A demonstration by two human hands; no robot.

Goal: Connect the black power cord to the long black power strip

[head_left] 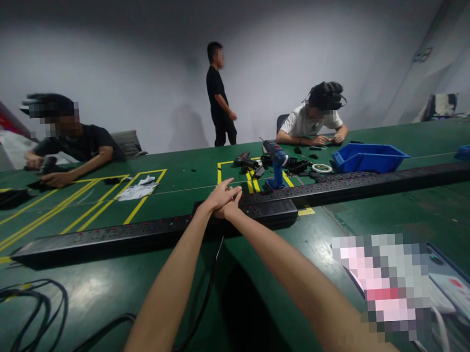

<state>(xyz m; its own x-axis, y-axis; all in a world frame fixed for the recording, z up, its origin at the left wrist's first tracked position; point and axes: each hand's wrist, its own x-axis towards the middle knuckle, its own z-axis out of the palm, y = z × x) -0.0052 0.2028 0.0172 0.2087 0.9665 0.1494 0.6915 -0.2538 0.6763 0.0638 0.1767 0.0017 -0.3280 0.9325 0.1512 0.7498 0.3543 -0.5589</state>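
Both my arms reach forward over the green table [106, 285]. My left hand [219, 196] has its fingers stretched out and lies across my right hand [232, 208], above the end of a long black power strip [123, 233]. My right hand is mostly covered by the left, so its fingers are hard to read. A second long black power strip [358, 181] runs off to the right from just behind my hands. Neither hand visibly holds anything.
A blue cordless drill [276, 165], a black drill [244, 160], a tape roll [322, 167] and a blue bin [367, 158] sit beyond the strips. Black cables [28, 316] coil at lower left. A white power strip [465, 302] lies at lower right. Two people sit at the table's far side and one stands behind it.
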